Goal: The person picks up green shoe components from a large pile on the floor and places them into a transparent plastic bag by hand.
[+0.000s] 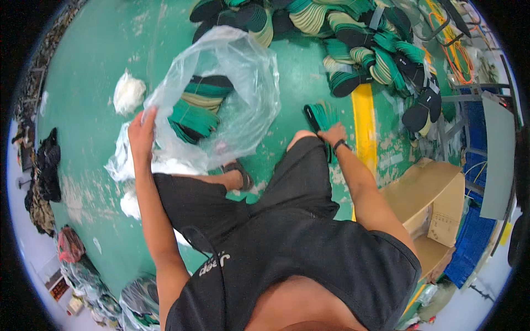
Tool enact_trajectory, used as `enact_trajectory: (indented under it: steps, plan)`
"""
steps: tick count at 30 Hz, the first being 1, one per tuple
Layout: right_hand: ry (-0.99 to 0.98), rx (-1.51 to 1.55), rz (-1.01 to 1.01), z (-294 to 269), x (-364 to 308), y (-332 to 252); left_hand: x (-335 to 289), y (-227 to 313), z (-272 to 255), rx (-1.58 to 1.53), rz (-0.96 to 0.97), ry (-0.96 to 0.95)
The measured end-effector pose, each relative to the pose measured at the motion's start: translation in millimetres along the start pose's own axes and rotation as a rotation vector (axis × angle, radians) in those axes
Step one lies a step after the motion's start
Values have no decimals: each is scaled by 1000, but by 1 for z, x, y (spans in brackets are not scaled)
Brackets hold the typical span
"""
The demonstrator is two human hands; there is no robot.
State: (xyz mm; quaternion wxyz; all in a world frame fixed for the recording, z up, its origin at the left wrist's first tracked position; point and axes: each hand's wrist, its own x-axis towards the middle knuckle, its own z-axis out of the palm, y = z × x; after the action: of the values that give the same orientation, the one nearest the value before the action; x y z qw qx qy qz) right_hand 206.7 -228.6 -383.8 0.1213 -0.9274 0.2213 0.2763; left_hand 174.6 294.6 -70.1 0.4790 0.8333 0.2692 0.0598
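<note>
Sitting or squatting low over the green floor (pixel 83 138), cannot tell which, in a black shirt (pixel 309 243) and dark shorts (pixel 292 176), knees spread. Beside the right arm, an open cardboard box (pixel 419 187). Reaching past the right knee with the right hand (pixel 333 134), fingers curled closed around the near end of a fanned bundle of green pieces (pixel 327 114) with a dark outer layer; cannot tell whether lifted or resting on the floor. Pinching, with the thumb and fingers of the left hand (pixel 143 129), the edge of a clear plastic bag (pixel 259 105), spread in a wide ring between the hands. Visible through that ring: green, cream and black stacks (pixel 193 118), apparently inside.

Judging by this, busy filling the bag, with a bundle in grip but not yet at the mouth. Likely calling next for a swing of the bundle to the left, holding the rim up and clear, then setting down alongside the stacks without snagging the thin film or letting the layers slide apart.

Farther out, left of the bag, a crumpled white bundle (pixel 129 94). Farthest, beyond the bag and around the end of the yellow floor line (pixel 363 118), a heap of similar bundles (pixel 353 33).
</note>
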Motion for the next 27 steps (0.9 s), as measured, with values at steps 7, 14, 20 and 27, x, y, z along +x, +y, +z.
enact_trajectory:
  steps: [7, 14, 20, 27]
  plan:
    - [235, 406, -678, -121, -36, -114, -18, 13, 7, -279, 18, 67]
    - [-453, 333, -1163, -116, -129, -280, -25, 39, 21, -151, 62, -35]
    - [-555, 142, -1293, -77, -95, -413, -27, 44, 18, -203, -9, -64]
    - [-112, -739, -1032, -64, 123, -318, 10, 48, 34, -353, -11, -61]
